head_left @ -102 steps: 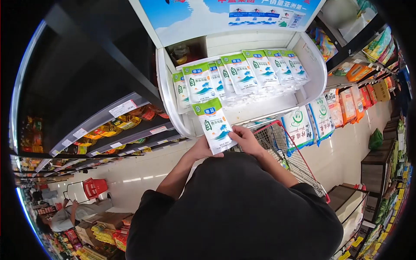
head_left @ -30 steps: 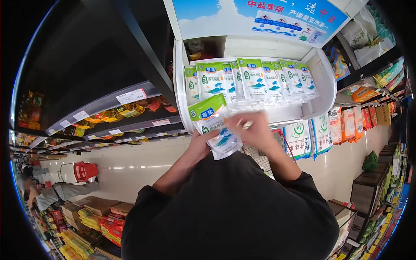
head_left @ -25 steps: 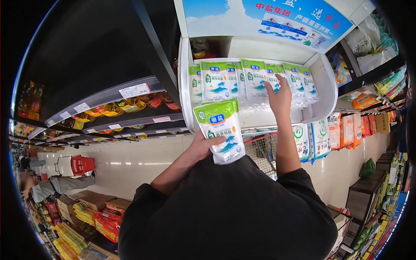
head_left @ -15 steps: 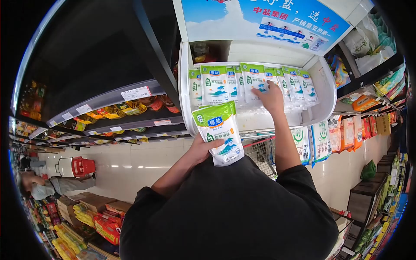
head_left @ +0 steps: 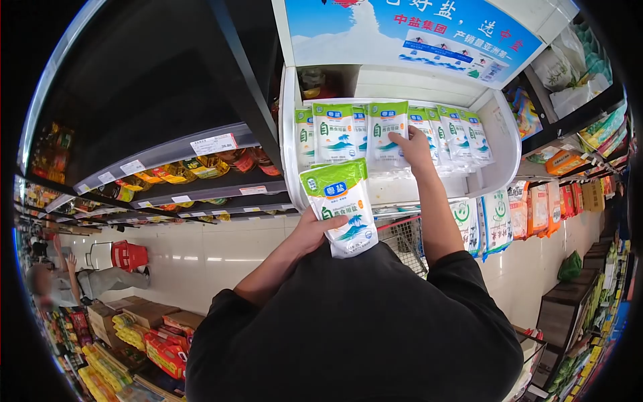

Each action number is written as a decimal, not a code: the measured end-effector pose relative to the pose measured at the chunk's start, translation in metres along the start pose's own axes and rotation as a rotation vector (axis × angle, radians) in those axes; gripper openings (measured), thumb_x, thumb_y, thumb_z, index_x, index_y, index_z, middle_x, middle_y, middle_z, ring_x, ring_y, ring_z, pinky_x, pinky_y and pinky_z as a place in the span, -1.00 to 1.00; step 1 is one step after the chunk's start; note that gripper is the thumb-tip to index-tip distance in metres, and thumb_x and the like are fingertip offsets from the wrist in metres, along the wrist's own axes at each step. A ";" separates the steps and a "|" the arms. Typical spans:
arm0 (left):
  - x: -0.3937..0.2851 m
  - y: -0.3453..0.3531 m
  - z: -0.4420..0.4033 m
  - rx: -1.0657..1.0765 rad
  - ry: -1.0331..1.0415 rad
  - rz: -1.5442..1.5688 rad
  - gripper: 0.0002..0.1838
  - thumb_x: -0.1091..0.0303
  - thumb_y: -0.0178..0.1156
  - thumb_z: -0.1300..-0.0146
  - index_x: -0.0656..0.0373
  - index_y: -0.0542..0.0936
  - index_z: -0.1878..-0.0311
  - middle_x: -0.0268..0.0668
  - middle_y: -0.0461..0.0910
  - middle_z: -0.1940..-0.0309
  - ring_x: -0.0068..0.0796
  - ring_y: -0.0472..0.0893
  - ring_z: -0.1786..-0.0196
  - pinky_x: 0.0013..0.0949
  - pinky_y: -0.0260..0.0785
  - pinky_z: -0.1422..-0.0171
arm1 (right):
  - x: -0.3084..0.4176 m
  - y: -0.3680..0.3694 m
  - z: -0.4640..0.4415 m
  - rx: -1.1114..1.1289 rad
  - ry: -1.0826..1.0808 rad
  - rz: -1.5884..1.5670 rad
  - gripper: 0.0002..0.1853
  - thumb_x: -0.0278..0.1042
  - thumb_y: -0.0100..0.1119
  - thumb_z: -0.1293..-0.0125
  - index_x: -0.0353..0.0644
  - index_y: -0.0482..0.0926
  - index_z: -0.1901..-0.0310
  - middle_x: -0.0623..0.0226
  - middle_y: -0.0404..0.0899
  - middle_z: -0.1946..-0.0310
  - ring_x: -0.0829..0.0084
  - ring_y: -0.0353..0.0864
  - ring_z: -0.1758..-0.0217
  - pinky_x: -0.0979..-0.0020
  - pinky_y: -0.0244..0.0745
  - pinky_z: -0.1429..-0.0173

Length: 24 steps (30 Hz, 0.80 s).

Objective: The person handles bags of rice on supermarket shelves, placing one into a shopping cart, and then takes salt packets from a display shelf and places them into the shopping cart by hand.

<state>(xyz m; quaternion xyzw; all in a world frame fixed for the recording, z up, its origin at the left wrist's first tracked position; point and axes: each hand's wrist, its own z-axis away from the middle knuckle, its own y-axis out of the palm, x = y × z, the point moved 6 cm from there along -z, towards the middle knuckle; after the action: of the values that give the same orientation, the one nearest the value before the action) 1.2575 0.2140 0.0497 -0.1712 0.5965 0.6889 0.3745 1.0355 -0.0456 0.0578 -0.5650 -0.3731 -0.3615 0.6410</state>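
Observation:
A green and white packet (head_left: 348,218) is in my left hand (head_left: 313,231), thumb across its front, held upright before the near edge of a white bin (head_left: 395,191). Several like packets stand in rows inside the bin. My right hand (head_left: 416,149) reaches into it and pinches the right edge of a front packet (head_left: 386,127) near the middle, thumb on its face and fingers behind it. Another packet (head_left: 336,137) stands left of that one, with more (head_left: 474,141) at the right.
A blue sign (head_left: 415,37) rises behind the bin. Below it is part of a wire cart (head_left: 405,244). Dark shelves (head_left: 127,161) with bottles run along the left. Rice bags (head_left: 497,214) stand at the right. A person (head_left: 60,278) and a red basket (head_left: 128,256) are at the far left.
My right hand let go of the held packet, moved up into the bin, then left onto the middle packet and took hold of it. The view has shifted. My left hand still holds its packet.

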 end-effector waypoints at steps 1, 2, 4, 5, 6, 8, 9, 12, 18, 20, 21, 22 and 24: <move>-0.001 0.000 0.001 -0.004 0.002 0.002 -0.42 0.66 0.35 -0.34 0.28 0.46 -0.41 -0.08 0.65 -0.27 -0.19 0.69 -0.29 -0.09 0.58 -0.40 | 0.005 0.004 0.009 0.068 0.017 -0.211 -0.47 -0.29 0.52 -0.25 -0.47 0.59 -0.13 0.02 0.77 0.07 0.29 0.82 0.11 0.31 0.70 0.07; -0.002 0.001 0.002 -0.006 0.002 -0.012 -0.42 0.66 0.35 -0.34 0.28 0.46 -0.41 -0.08 0.65 -0.27 -0.20 0.68 -0.29 -0.09 0.58 -0.40 | 0.009 0.007 0.019 0.134 0.036 -0.422 -0.54 -0.38 0.48 -0.28 -0.46 0.59 -0.13 0.05 0.77 0.06 0.32 0.81 0.11 0.34 0.70 0.08; -0.002 0.000 0.002 -0.006 0.001 -0.029 -0.42 0.66 0.36 -0.34 0.28 0.46 -0.42 -0.08 0.65 -0.28 -0.20 0.68 -0.30 -0.10 0.58 -0.41 | 0.013 0.008 0.031 0.173 -0.014 -0.424 -0.57 -0.45 0.44 -0.30 -0.45 0.58 -0.14 0.05 0.77 0.05 0.33 0.81 0.11 0.34 0.71 0.09; -0.002 -0.001 0.002 -0.001 0.005 -0.041 -0.41 0.65 0.36 -0.34 0.27 0.46 -0.42 -0.08 0.65 -0.28 -0.20 0.68 -0.30 -0.10 0.58 -0.41 | 0.017 0.008 0.039 0.211 -0.064 -0.426 -0.59 -0.51 0.41 -0.32 -0.45 0.57 -0.15 0.06 0.77 0.04 0.33 0.81 0.11 0.35 0.71 0.09; -0.003 -0.001 0.002 0.006 0.009 -0.053 -0.41 0.65 0.36 -0.33 0.27 0.46 -0.42 -0.09 0.65 -0.28 -0.20 0.68 -0.30 -0.10 0.57 -0.41 | 0.022 0.006 0.048 0.208 -0.062 -0.427 -0.59 -0.51 0.41 -0.32 -0.45 0.57 -0.15 0.06 0.77 0.04 0.33 0.81 0.11 0.35 0.71 0.09; -0.005 -0.002 0.002 0.004 0.026 -0.093 -0.40 0.65 0.36 -0.33 0.27 0.45 -0.42 -0.09 0.64 -0.28 -0.20 0.68 -0.30 -0.10 0.57 -0.41 | 0.031 0.005 0.069 0.223 -0.026 -0.382 -0.61 -0.54 0.39 -0.33 -0.42 0.57 -0.16 0.03 0.77 0.04 0.35 0.80 0.09 0.38 0.71 0.08; -0.007 -0.003 0.002 0.000 0.045 -0.130 -0.40 0.65 0.36 -0.33 0.27 0.45 -0.42 -0.09 0.64 -0.28 -0.19 0.68 -0.30 -0.10 0.57 -0.41 | 0.033 0.008 0.078 0.238 -0.041 -0.433 -0.60 -0.55 0.39 -0.35 -0.41 0.55 -0.18 0.04 0.77 0.04 0.36 0.81 0.09 0.38 0.71 0.09; -0.010 -0.002 0.003 -0.010 0.036 -0.102 -0.40 0.63 0.38 -0.32 0.27 0.46 -0.41 -0.11 0.65 -0.28 -0.19 0.67 -0.30 -0.09 0.57 -0.40 | 0.040 0.017 0.123 0.285 0.049 -0.597 -0.45 -0.59 0.40 -0.35 -0.41 0.45 -0.33 0.09 0.77 -0.03 0.40 0.79 0.00 0.40 0.71 -0.05; -0.020 -0.001 -0.002 -0.012 0.048 -0.254 -0.42 0.58 0.42 -0.30 0.28 0.50 -0.37 -0.12 0.68 -0.22 -0.25 0.70 -0.25 -0.14 0.58 -0.35 | -0.009 0.085 0.189 0.509 0.195 -0.907 -0.43 -0.60 0.30 -0.44 -0.38 0.39 -0.44 0.07 0.74 -0.11 0.36 0.78 -0.10 0.34 0.71 -0.18; -0.029 0.007 0.002 0.006 0.091 -0.383 -0.43 0.56 0.44 -0.30 0.29 0.51 -0.37 -0.14 0.70 -0.20 -0.29 0.70 -0.23 -0.19 0.57 -0.34 | -0.019 0.091 0.190 0.557 0.206 -0.999 -0.47 -0.60 0.28 -0.45 -0.38 0.42 -0.42 0.05 0.73 -0.15 0.33 0.78 -0.12 0.32 0.72 -0.20; -0.035 0.013 0.005 0.022 0.138 -0.507 -0.43 0.53 0.46 -0.30 0.30 0.53 -0.36 -0.16 0.71 -0.18 -0.33 0.71 -0.21 -0.23 0.57 -0.32 | -0.017 0.093 0.192 0.609 0.217 -1.086 -0.51 -0.59 0.26 -0.47 -0.37 0.45 -0.40 0.03 0.71 -0.18 0.30 0.78 -0.15 0.29 0.73 -0.21; -0.040 0.017 0.005 0.028 0.137 -0.512 -0.43 0.53 0.46 -0.30 0.30 0.53 -0.36 -0.16 0.71 -0.18 -0.33 0.71 -0.21 -0.23 0.57 -0.32 | -0.016 0.095 0.194 0.603 0.212 -1.090 -0.51 -0.59 0.26 -0.47 -0.37 0.45 -0.40 0.03 0.71 -0.18 0.30 0.78 -0.15 0.29 0.73 -0.21; -0.050 0.032 0.007 0.108 0.161 -0.728 -0.44 0.45 0.45 -0.33 0.33 0.51 -0.36 -0.17 0.73 -0.15 -0.38 0.71 -0.19 -0.25 0.55 -0.30 | -0.013 0.099 0.200 0.597 0.240 -1.098 -0.53 -0.32 0.12 -0.62 -0.34 0.42 -0.44 0.01 0.63 -0.30 0.17 0.72 -0.27 0.16 0.68 -0.33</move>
<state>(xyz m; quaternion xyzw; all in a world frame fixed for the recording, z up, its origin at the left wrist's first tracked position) 1.2691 0.2045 0.1074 -0.4057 0.5596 0.4625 0.5553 1.1032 0.1638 0.0173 -0.0440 -0.6186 -0.5788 0.5296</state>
